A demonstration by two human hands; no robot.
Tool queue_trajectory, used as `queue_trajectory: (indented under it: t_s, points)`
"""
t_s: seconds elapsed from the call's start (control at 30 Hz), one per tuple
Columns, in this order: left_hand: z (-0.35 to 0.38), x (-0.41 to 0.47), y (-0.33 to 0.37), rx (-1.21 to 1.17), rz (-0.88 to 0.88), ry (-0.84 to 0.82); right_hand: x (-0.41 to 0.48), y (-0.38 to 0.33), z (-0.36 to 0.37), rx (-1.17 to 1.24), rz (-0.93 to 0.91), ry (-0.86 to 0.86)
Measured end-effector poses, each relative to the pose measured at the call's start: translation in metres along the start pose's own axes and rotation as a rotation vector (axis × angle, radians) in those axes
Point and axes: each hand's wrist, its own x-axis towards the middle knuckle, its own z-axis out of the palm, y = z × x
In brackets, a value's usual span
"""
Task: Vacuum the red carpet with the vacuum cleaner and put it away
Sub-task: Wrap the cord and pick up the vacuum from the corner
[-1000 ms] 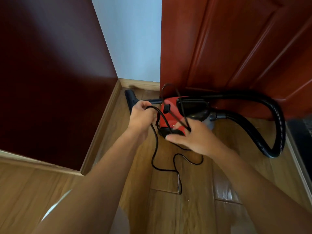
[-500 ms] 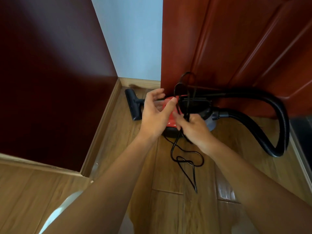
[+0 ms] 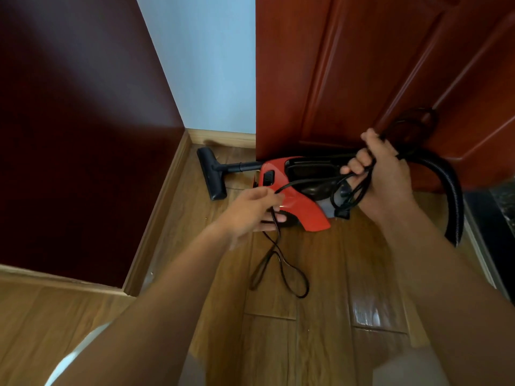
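The red and black vacuum cleaner [image 3: 295, 201] lies on the wooden floor against the red-brown door. Its black floor nozzle [image 3: 212, 174] points left toward the corner, and its ribbed black hose [image 3: 452, 190] arcs around on the right. My right hand [image 3: 381, 176] grips a bundle of coiled black power cord [image 3: 348, 190] above the vacuum's rear. My left hand [image 3: 250, 213] pinches a strand of the same cord in front of the red body. The cord's loose end [image 3: 281, 268] trails in loops on the floor below. No carpet is in view.
A dark maroon panel [image 3: 83, 135] stands at left with a wooden skirting board [image 3: 156, 218] along its base. A pale wall [image 3: 211, 65] fills the corner behind. The red-brown door [image 3: 376, 65] is right behind the vacuum. A dark threshold [image 3: 496, 218] lies at far right.
My right hand has lifted to the right with more cord looped in it. My left hand has dropped from the vacuum's top to the trailing strand. The loose cord on the floor has shortened.
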Motion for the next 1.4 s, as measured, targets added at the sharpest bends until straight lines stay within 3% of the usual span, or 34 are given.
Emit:
queue_trajectory:
  t_s: [0.13,0.23,0.4,0.57,0.7,0.83,0.93,1.03,1.1,1.2,1.3,1.4]
  points:
    - [-0.003,-0.010,0.013,-0.227,0.080,0.124,-0.004,0.001,0.000,-0.004,0.099,-0.011]
    - [-0.004,-0.009,0.017,-0.435,0.125,0.204,-0.007,0.023,0.009,-0.229,0.085,-0.013]
    - [0.005,-0.007,0.017,-0.596,0.133,0.259,-0.026,0.064,0.015,-0.605,0.066,-0.237]
    - [0.007,-0.004,0.019,-0.556,0.223,0.215,-0.034,0.075,0.014,-0.943,0.153,-0.481]
    - [0.006,-0.007,0.020,-0.561,0.323,0.163,-0.036,0.072,0.014,-0.744,0.298,-0.500]
    - [-0.001,-0.004,0.017,-0.381,0.384,0.192,-0.036,0.068,0.022,-0.674,0.208,-0.330]
    - [0.005,-0.003,0.007,-0.115,0.186,0.091,-0.027,0.058,0.025,-0.385,0.176,-0.267]
    - [0.020,-0.012,0.002,0.146,-0.041,-0.227,-0.022,0.045,0.024,-0.135,0.199,-0.236]
    - [0.022,-0.012,0.000,0.265,-0.045,-0.296,-0.015,0.038,0.021,-0.019,0.216,-0.193]
    - [0.009,-0.003,-0.006,0.501,0.062,-0.200,-0.001,0.022,0.010,0.118,0.213,-0.126]
    - [0.003,-0.003,-0.002,0.433,0.098,-0.113,0.005,0.008,-0.004,0.248,0.238,-0.142]
    - [0.002,0.006,-0.005,0.340,-0.014,0.114,0.005,0.007,-0.007,0.265,0.261,-0.205]
